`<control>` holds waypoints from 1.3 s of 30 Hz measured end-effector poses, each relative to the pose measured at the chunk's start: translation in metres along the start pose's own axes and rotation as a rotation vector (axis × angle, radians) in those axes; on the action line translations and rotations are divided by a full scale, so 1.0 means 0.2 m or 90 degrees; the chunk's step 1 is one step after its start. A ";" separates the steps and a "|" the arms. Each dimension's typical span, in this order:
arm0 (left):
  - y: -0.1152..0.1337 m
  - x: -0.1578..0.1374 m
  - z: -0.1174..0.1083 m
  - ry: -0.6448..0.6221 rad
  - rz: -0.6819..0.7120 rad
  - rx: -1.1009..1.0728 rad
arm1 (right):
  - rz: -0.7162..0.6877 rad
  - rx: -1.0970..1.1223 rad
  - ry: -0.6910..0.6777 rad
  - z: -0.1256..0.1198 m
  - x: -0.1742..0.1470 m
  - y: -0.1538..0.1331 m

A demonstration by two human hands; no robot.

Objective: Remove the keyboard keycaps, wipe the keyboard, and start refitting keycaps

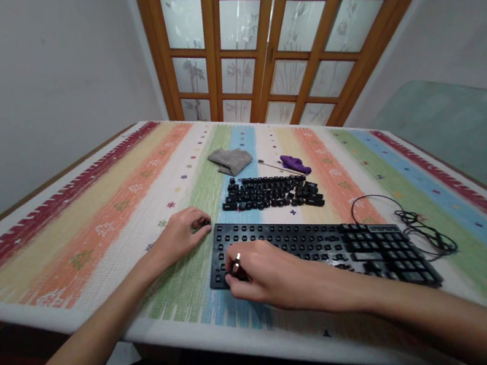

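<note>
Pinching a small, dark, shiny object [237, 264], the right hand [265, 271] is over the long black plastic keyboard [321, 243]; the left hand [183, 235] curls nearby (its grasp, I cannot tell).

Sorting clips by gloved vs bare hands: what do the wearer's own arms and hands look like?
Bare. The left hand and right hand have no gloves. The left forearm and right forearm are slim, widening toward the picture's edges, with no sleeve in view. No watch, bracelet, cable or marking visible; whether a ring is worn, I can't tell.
</note>
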State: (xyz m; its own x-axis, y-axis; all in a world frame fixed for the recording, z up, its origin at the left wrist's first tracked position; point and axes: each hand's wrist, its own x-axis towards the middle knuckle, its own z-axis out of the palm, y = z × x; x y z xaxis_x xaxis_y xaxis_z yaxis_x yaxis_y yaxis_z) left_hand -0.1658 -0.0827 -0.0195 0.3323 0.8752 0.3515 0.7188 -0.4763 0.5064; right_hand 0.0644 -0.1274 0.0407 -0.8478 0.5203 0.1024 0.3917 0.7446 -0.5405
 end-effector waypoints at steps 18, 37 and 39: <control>0.00 0.06 0.03 -0.023 0.037 0.007 | -0.059 0.043 -0.024 0.01 0.16 0.12; -0.04 0.13 0.06 -0.024 0.051 -0.044 | 0.137 0.125 0.008 0.04 0.25 0.19; -0.05 0.13 0.06 -0.025 0.054 -0.055 | 0.167 0.190 -0.021 0.04 0.25 0.22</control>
State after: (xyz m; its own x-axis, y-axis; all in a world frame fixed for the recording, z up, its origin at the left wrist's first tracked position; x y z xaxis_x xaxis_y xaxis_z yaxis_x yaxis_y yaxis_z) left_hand -0.1565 -0.0544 -0.0244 0.4138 0.8337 0.3656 0.6331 -0.5522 0.5425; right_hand 0.0357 -0.0719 0.0149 -0.7459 0.6593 -0.0949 0.4790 0.4318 -0.7642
